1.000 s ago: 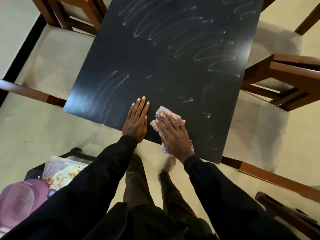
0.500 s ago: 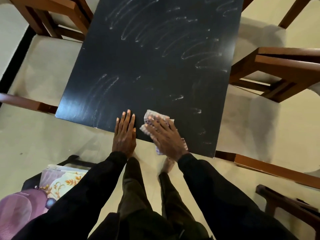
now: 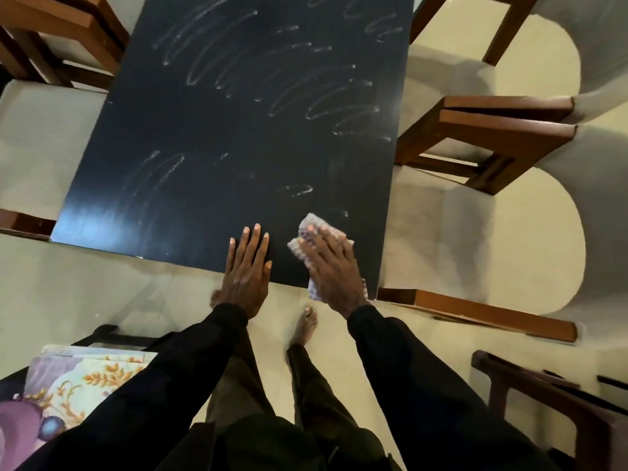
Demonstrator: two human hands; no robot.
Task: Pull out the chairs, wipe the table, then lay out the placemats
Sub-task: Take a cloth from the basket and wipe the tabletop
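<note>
A black table [image 3: 238, 137] fills the middle of the view, its top streaked with pale wipe marks. My right hand [image 3: 331, 270] presses a small checked cloth [image 3: 314, 232] flat on the table's near right corner, fingers straight. My left hand [image 3: 248, 266] rests flat on the near edge, just left of the cloth. Floral placemats [image 3: 81, 379] lie stacked on a dark chair at the lower left. Wooden chairs with pale seats stand pulled out from the table: one on the right [image 3: 492, 130] and one at the far left [image 3: 51, 39].
A wooden chair rail [image 3: 475, 311] runs along the floor right of the near corner. A dark chair frame [image 3: 560, 409] stands at the lower right. Another chair seat [image 3: 37, 147] sits by the left edge. My bare feet stand on the pale floor.
My right hand has slid the cloth to the right along the near edge, away from my left hand. The camera has shifted, and the left hand stays flat on the edge.
</note>
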